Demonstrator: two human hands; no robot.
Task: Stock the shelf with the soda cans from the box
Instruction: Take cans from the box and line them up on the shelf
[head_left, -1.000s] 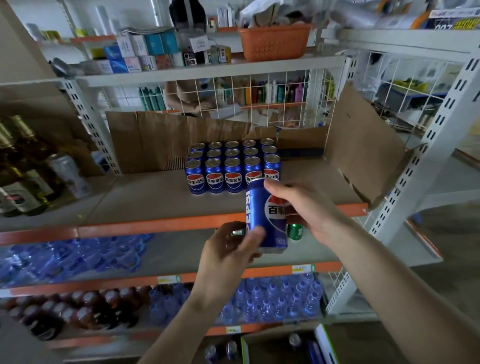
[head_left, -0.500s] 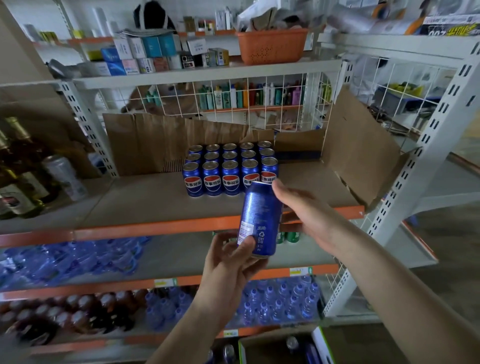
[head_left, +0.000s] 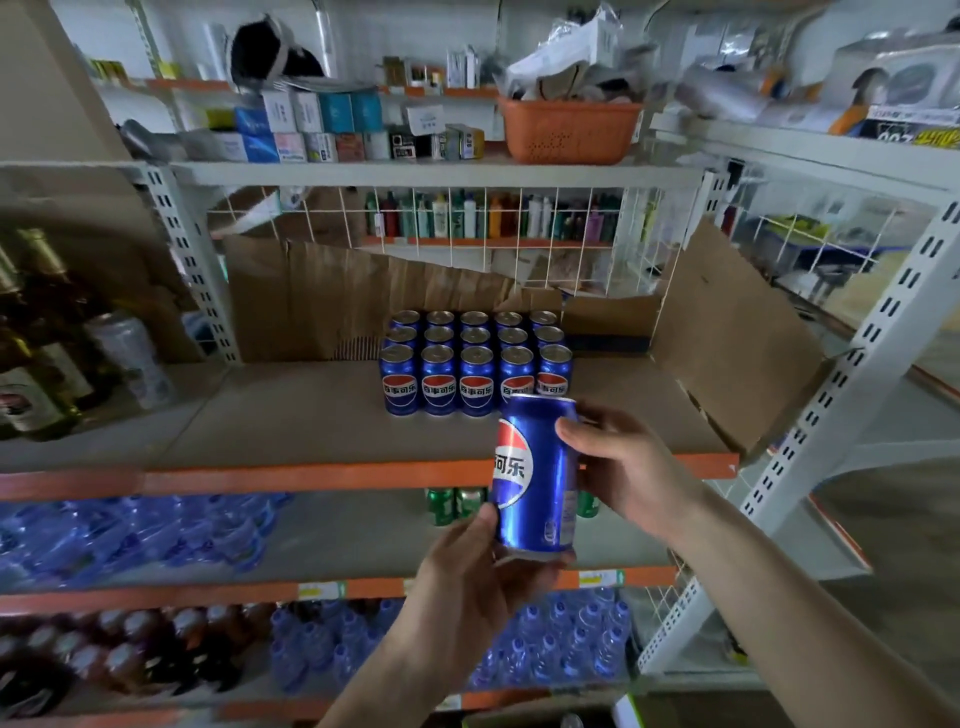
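– Hands first: how do they hold it?

– Both are on one blue soda can (head_left: 535, 473), upright with a slight tilt, held in the air in front of the orange front edge of the shelf (head_left: 311, 431). The right hand (head_left: 631, 467) grips its upper half from the right, thumb curled onto the front just under the top rim and the fingers wrapped behind. The left hand (head_left: 467, 577) cups the bottom, thumb pressed on the lower left side, fingers curled beneath the base.

– Does the can touch the shelf?

– No, it hangs clear of the board, just in front of the block of cans (head_left: 475, 364).

– How many are in that block?

– Fifteen tops show: three rows of five, standing tight together near the middle of the shelf, back against the cardboard (head_left: 322, 301) that lines the rear edge. One more sheet leans at the right end.

– Anything else, counted?

– One orange basket (head_left: 569, 130) on the shelf above. Green cans (head_left: 452, 504) stand on the shelf below, behind the held can; three show, with more perhaps hidden. Water bottles (head_left: 130, 535) lie left of them, too blurred to count.
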